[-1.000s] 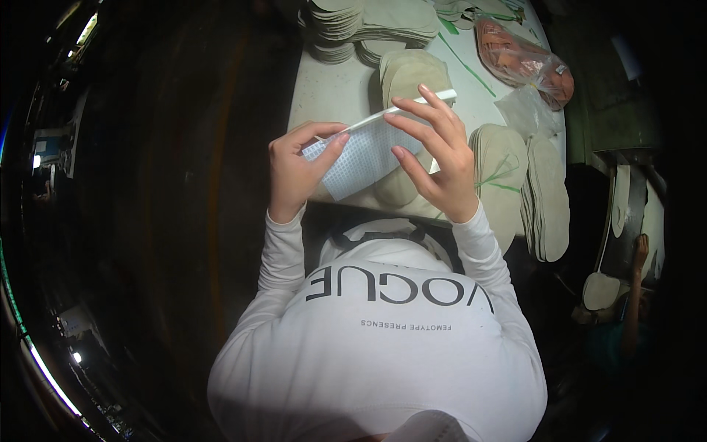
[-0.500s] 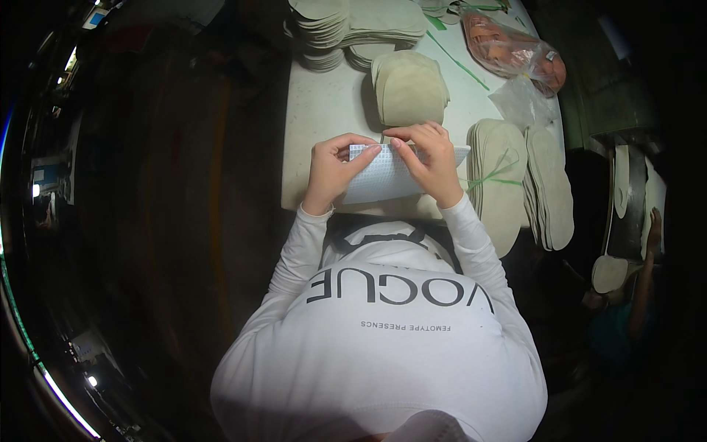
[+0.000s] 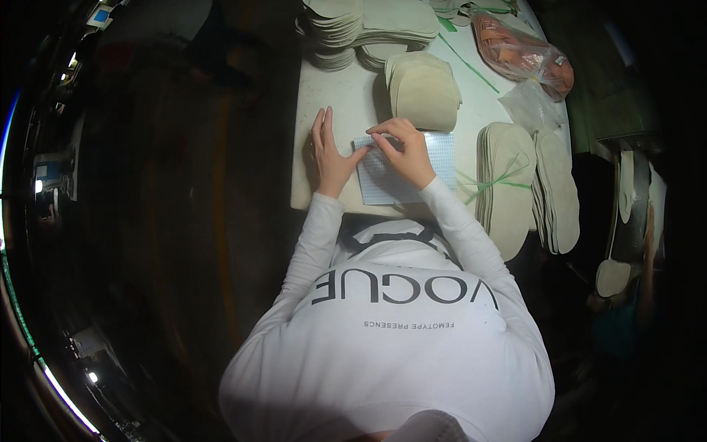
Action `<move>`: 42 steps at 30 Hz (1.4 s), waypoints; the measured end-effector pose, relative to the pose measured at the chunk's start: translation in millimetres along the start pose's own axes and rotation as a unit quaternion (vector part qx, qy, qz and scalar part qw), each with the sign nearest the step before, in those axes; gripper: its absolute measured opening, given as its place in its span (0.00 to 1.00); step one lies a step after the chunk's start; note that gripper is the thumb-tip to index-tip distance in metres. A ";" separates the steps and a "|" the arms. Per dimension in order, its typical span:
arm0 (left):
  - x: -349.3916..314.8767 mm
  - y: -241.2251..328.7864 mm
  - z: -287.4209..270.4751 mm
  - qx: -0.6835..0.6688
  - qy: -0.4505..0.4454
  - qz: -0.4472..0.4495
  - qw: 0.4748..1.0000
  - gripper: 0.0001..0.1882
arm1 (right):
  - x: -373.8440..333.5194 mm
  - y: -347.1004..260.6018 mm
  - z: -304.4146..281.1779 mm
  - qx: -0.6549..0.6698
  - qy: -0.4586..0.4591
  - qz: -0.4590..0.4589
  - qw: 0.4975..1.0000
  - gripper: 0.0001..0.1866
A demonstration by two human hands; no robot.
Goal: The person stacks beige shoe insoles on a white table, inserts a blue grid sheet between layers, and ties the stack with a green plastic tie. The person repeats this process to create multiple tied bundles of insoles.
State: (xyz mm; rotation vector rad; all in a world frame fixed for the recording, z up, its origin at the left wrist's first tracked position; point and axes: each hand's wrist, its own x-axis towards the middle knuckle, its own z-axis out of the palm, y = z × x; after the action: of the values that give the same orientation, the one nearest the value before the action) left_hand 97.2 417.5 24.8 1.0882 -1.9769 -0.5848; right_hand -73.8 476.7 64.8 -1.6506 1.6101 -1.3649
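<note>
A pale blue sheet [image 3: 383, 188] printed with a fine grid lies flat near the table's front edge. Over its upper left part, my right hand [image 3: 406, 153] is closed, thumb and forefinger in a pinch. Whatever sits between those fingertips is too small to make out. My left hand [image 3: 331, 157] is open beside the sheet's left edge, fingers pointing up and thumb reaching to the sheet near the right fingertips. Just beyond the sheet stands a stack of beige insole-shaped pieces [image 3: 423, 96].
Tied with green string, a bundle of long beige insoles [image 3: 505, 206] overhangs the front edge, with another stack [image 3: 556, 195] beside it. More stacked pieces [image 3: 398, 22] stand at the back. A clear bag of orange-brown pieces [image 3: 515, 51] lies back right. Another person's arm [image 3: 648, 258] shows far right.
The sheet, bent up between both hands before, now lies flat on the table. My left hand has let go of it and opened. The view has shifted slightly.
</note>
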 end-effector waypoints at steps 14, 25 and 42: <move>-7.5 -1.2 -11.5 0.066 0.147 0.173 0.972 0.58 | -15.9 -25.8 0.5 -0.045 -0.075 0.024 0.996 0.07; 7.9 -21.5 0.5 -0.045 -0.179 -0.115 0.976 0.33 | -21.7 -5.7 -1.3 0.050 0.000 0.102 0.994 0.04; -8.6 -10.0 -3.9 -0.391 -0.161 -0.285 0.860 0.07 | -0.1 6.7 18.6 -0.098 -0.012 -0.050 0.994 0.04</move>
State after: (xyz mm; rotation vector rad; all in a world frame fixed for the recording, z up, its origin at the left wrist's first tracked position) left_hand 108.1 419.5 16.6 1.0537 -1.3745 -1.8031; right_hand -61.0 469.7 51.5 -1.8772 1.7157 -1.2624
